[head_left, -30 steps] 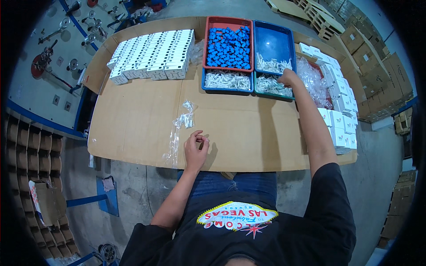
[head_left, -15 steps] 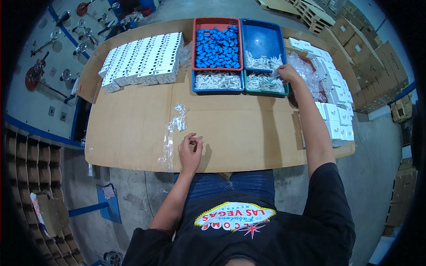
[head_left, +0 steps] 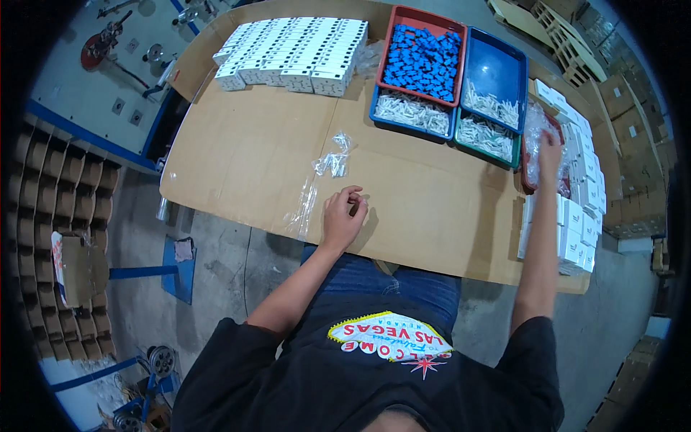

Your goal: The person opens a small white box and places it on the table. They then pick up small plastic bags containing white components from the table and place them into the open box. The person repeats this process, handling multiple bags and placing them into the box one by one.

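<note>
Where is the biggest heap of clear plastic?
In the head view, the clear plastic is at the upper right, by the right hand, between the green tray on its left and the white boxes on its right.

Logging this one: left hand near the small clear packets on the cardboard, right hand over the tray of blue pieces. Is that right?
Not quite: the head view shows the right hand at the crumpled clear plastic. The left hand is near the small clear packets on the cardboard.
</note>
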Available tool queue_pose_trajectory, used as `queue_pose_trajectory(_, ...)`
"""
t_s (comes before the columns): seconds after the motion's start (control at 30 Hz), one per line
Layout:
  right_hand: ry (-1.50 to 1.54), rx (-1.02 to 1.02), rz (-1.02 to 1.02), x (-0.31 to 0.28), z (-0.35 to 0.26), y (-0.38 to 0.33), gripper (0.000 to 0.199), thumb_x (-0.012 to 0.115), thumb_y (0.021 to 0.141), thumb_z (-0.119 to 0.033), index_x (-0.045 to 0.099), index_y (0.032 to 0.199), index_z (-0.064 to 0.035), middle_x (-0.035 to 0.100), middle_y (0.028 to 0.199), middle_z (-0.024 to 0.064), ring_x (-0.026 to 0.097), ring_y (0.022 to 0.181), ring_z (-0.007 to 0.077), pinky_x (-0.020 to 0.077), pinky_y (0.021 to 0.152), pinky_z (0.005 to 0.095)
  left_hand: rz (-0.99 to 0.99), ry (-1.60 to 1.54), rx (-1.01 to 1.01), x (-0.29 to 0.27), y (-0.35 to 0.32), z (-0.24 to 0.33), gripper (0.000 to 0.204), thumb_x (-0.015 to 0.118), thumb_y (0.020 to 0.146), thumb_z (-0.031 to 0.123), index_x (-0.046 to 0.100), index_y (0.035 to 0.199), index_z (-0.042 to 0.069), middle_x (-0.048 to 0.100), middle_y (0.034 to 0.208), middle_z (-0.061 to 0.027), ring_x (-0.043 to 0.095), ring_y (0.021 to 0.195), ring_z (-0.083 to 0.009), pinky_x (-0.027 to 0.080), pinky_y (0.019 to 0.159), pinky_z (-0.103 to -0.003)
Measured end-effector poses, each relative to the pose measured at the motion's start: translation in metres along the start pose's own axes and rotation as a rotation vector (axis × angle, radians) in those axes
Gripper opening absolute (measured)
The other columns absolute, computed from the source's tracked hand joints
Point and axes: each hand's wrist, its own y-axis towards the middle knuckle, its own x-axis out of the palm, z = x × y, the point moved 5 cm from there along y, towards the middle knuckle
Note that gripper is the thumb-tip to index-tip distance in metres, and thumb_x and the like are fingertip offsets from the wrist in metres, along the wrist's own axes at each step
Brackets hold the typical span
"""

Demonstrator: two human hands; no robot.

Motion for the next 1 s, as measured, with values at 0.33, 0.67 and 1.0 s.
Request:
queue_pose_trajectory(0.33, 0.173, 0.104, -0.678, 0.224, -0.308, -0.261, 0.033, 0.075, 0.087, -0.037, 0.075, 0.093, -0.0047, 0.075, 0.092, 0.0161, 0.072, 0.081, 0.0318, 0.0567, 0.075, 0.0431, 0.016, 0.016, 0.09, 0.005, 0.003, 0.002, 0.023, 0.072, 0.09, 0.014, 0.068, 0.112, 0.007, 0.07, 0.089, -0.0053, 0.067, 0.087, -0.0229, 0.045, 0.084, -0.039)
queue_pose_trajectory(0.67, 0.517, 0.167, -0.501, 0.273, -0.306, -0.248, 0.019, 0.075, 0.085, -0.021, 0.071, 0.09, -0.0035, 0.072, 0.084, 0.0078, 0.07, 0.078, 0.0184, 0.0533, 0.071, 0.0333, 0.007, 0.019, 0.058, 0.004, 0.004, 0.009, 0.023, 0.071, 0.092, 0.017, 0.069, 0.112, 0.008, 0.07, 0.092, -0.0059, 0.066, 0.09, -0.0233, 0.044, 0.087, -0.039)
queue_pose_trajectory(1.0, 0.974, 0.16, -0.28, 0.142, -0.255, -0.22, 0.005, 0.059, 0.098, -0.005, 0.063, 0.097, -0.003, 0.073, 0.111, 0.0135, 0.069, 0.096, 0.0183, 0.0534, 0.088, 0.0313, -0.023, -0.031, -0.018, 0.006, 0.003, 0.001, 0.024, 0.071, 0.091, 0.018, 0.068, 0.113, 0.009, 0.07, 0.093, -0.0043, 0.064, 0.093, -0.0225, 0.044, 0.09, -0.04)
